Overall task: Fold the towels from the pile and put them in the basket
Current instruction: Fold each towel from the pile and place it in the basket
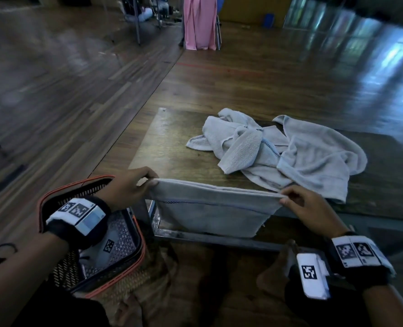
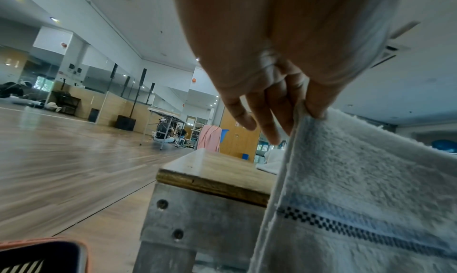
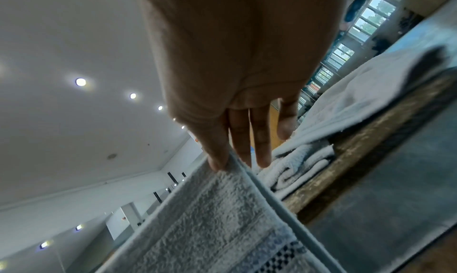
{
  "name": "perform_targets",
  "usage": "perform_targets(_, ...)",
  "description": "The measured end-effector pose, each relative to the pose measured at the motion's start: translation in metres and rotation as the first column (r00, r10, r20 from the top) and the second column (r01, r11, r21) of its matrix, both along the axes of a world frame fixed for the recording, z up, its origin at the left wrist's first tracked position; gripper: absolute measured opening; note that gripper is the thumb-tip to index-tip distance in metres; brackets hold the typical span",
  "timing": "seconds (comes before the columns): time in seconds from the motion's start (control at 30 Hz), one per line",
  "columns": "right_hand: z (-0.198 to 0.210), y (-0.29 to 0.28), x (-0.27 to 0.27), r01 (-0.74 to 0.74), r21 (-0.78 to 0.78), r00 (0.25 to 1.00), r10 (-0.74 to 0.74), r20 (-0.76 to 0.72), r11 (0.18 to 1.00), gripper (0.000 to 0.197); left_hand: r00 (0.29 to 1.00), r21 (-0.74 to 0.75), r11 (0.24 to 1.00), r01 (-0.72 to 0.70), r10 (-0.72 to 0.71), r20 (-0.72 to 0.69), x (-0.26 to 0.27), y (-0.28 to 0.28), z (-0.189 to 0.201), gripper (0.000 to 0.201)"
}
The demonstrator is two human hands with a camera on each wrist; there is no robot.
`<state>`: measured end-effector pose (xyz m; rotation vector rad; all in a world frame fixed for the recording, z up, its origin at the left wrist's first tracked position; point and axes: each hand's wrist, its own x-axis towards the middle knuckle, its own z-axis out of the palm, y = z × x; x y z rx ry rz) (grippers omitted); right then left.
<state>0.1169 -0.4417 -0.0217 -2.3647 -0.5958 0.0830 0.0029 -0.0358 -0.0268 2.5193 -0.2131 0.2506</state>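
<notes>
A pale grey towel (image 1: 210,212) with a dark checked stripe hangs doubled over in front of the low wooden table (image 1: 170,147). My left hand (image 1: 127,187) pinches its top left corner, thumb against forefinger (image 2: 314,103), the towel (image 2: 358,189) draping below. My right hand (image 1: 306,208) pinches the top right corner (image 3: 220,160) of the towel (image 3: 210,218), its other fingers straight. The pile of crumpled towels (image 1: 278,152) lies on the table behind. The black mesh basket (image 1: 125,234) with an orange rim stands on the floor at my left, a white item inside.
Wooden floor (image 1: 54,102) surrounds the table. A pink cloth (image 1: 200,22) hangs far back beside metal legs. My feet and knees sit below the table's front edge (image 1: 219,239). Mirrors, speakers and seated people line the far wall (image 2: 168,128).
</notes>
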Motion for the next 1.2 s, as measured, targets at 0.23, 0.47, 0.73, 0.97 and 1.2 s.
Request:
perform_targets(0.23, 0.022, -0.035, -0.045, -0.031, 0.184, 0.992, 0.053, -0.115, 0.983, 0.012, 0.992, -0.216, 0.976, 0.03, -0.056, -0.112, -0.044, -0.007, 0.036, 0.017)
perform_targets(0.47, 0.079, -0.024, -0.02, -0.05, 0.213, 0.998, 0.043, 0.035, 0.976, 0.008, 0.995, -0.071, 0.997, -0.001, 0.008, 0.097, -0.021, -0.011, 0.1, 0.022)
perform_targets(0.73, 0.178, -0.002, -0.008, -0.093, 0.422, 0.96, -0.032, 0.279, 0.902, 0.021, 0.81, -0.028, 0.995, -0.097, 0.096, 0.579, -0.003, -0.005, 0.18, 0.012)
perform_targets(0.97, 0.133, -0.007, -0.009, -0.119, 0.268, 0.983, 0.075, 0.167, 0.956, 0.015, 0.935, -0.075, 0.996, 0.055, -0.025, 0.354, -0.019, 0.005, 0.135, 0.012)
perform_targets(1.2, 0.017, -0.007, 0.015, -0.159, 0.011, 0.966, 0.158, -0.203, 0.987, 0.005, 0.971, -0.019, 0.996, 0.085, -0.087, -0.224, -0.007, 0.006, 0.027, 0.007)
